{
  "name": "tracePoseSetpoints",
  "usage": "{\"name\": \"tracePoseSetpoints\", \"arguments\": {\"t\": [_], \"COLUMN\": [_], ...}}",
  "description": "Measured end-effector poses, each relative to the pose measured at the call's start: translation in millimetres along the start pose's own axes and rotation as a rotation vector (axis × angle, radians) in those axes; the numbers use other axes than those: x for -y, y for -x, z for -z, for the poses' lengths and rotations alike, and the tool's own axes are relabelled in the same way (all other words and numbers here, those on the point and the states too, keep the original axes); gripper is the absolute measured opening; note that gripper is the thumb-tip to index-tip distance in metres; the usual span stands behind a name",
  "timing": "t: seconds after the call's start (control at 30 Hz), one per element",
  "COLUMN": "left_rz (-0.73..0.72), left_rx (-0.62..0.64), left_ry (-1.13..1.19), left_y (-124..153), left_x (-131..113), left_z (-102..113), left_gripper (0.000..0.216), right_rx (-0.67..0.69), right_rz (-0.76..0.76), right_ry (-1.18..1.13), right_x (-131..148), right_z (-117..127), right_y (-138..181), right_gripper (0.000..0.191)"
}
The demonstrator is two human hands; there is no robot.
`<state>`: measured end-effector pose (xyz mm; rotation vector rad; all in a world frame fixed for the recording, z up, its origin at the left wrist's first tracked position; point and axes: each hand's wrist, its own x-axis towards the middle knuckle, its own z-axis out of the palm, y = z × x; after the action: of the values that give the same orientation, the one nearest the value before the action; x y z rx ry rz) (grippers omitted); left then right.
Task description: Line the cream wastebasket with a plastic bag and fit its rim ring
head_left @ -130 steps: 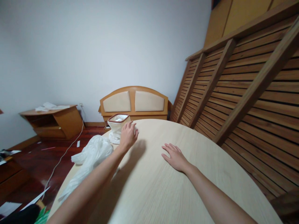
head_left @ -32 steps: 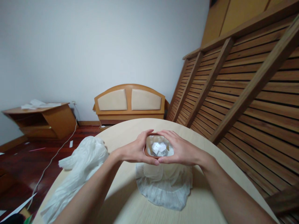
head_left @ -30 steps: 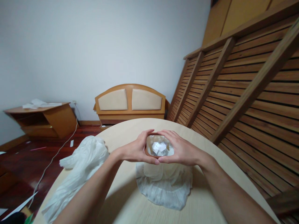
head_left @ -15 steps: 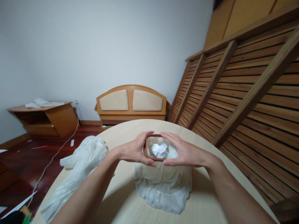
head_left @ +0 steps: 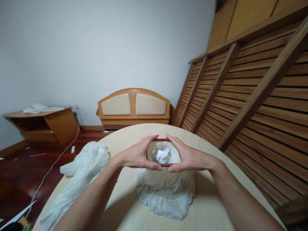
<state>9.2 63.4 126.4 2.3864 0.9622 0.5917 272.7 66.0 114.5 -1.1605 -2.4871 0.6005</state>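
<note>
My left hand and my right hand curve around the two ends of a brown rectangular rim on a small waste bin. Fingers lie along the far side and thumbs along the near side, with the thumb tips a little apart. Inside the opening sit crumpled white papers, surrounded by a thin plastic liner. Below the rim, the translucent white bag hangs out and spreads toward me, hiding most of the bin's body.
A bunched white plastic bag lies on the round table's left side. Beyond stand a headboard and a low wooden cabinet with papers on top. Slatted wooden panels lean on the right. A cable crosses the floor.
The view has shifted slightly, so the room sits a little further left. My left hand covers more of the rim's left end, and the rim looks more level; both hands stay on it.
</note>
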Motion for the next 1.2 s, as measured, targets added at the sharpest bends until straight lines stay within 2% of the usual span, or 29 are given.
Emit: {"name": "tracePoseSetpoints", "arguments": {"t": [0.1, 0.4, 0.6, 0.97, 1.2], "left_rz": [-0.014, -0.028, -0.057, -0.060, -0.094], "left_rx": [0.007, -0.020, -0.041, -0.037, -0.045], "left_ry": [-0.047, -0.157, -0.134, -0.121, -0.108], "left_y": [1, 0, -1, -1, -1], "left_x": [-1, -5, -5, -5, -2], "left_z": [2, -2, -4, -4, -4], "left_gripper": [0.114, 0.109, 0.103, 0.102, 0.099], "right_rx": [0.019, -0.051, -0.107, -0.074, -0.088], "right_rz": [-0.017, -0.014, 0.063, 0.001, 0.033], "right_ry": [-0.044, -0.064, -0.070, -0.091, -0.087], "right_x": [-3, 4, 0, 13, 10], "right_z": [4, 4, 2, 6, 6], "right_y": [3, -1, -1, 1, 2], "right_gripper": [0.134, 0.128, 0.121, 0.123, 0.118]}}
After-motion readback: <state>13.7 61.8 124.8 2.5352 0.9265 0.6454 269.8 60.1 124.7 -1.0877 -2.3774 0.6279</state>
